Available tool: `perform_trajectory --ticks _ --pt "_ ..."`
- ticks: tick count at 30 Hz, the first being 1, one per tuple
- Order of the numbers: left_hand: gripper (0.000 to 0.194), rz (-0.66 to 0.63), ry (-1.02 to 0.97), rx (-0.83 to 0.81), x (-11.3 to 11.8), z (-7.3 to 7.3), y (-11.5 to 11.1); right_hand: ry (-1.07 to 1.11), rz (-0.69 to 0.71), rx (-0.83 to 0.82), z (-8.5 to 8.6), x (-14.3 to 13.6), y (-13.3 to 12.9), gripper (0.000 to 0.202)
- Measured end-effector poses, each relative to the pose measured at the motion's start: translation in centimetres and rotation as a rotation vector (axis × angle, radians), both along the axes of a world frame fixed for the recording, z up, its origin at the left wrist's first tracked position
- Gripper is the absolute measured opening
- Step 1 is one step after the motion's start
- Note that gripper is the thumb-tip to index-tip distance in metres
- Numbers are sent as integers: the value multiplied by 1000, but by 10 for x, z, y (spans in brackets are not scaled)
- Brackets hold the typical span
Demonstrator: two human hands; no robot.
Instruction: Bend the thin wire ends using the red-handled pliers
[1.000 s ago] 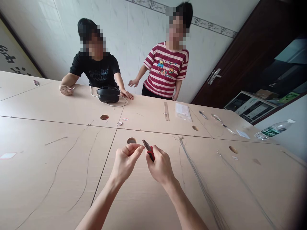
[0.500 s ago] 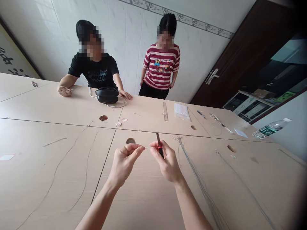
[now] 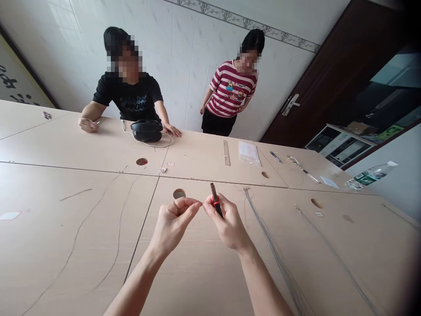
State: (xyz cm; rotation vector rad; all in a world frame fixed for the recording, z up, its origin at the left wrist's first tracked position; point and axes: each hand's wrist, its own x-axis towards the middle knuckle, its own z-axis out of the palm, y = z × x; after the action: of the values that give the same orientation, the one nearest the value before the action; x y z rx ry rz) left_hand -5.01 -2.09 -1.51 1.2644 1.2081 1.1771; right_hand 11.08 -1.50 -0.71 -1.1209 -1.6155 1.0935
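Note:
My left hand [image 3: 174, 224] is closed in a pinch of thumb and forefinger; whatever lies between the tips is too small to make out. Right beside it, fingertips almost touching, my right hand [image 3: 228, 221] holds a slim dark tool [image 3: 215, 199] with a red band, its tip pointing away from me. To the right of my right hand lies a bundle of thin grey wires [image 3: 268, 237], running down toward the front edge. A thin wire [image 3: 120, 224] lies on the table to the left of my hands.
Across the table [image 3: 197, 263] are a black case [image 3: 147, 131] with a white cord, a ruler [image 3: 226, 152], a plastic bag [image 3: 249, 153] and pens. A bottle [image 3: 371, 175] lies at right. One person [image 3: 126, 96] sits opposite; another [image 3: 232, 90] stands behind.
My hands have come together at the fingertips, and the dark tool has shifted slightly left with my right hand. The standing person has moved right and leans over.

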Motion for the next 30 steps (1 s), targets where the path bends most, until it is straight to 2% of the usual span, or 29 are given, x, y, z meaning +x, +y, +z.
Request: perform_trajectory --ticks 6,10,21,27,30 --pt "31 17 -3 82 0 -6 2 -32 -1 43 3 -1 -2 24" --pt "31 37 -17 70 2 -8 2 -48 5 56 3 0 -3 24" --pt "31 -21 -25 15 1 6 -2 -57 24 70 2 -1 -4 24" --pt "31 -35 -49 -43 2 3 0 -130 0 171 -1 -2 -1 21" --pt "30 1 -39 -36 0 2 0 -139 -9 185 -1 1 1 20"
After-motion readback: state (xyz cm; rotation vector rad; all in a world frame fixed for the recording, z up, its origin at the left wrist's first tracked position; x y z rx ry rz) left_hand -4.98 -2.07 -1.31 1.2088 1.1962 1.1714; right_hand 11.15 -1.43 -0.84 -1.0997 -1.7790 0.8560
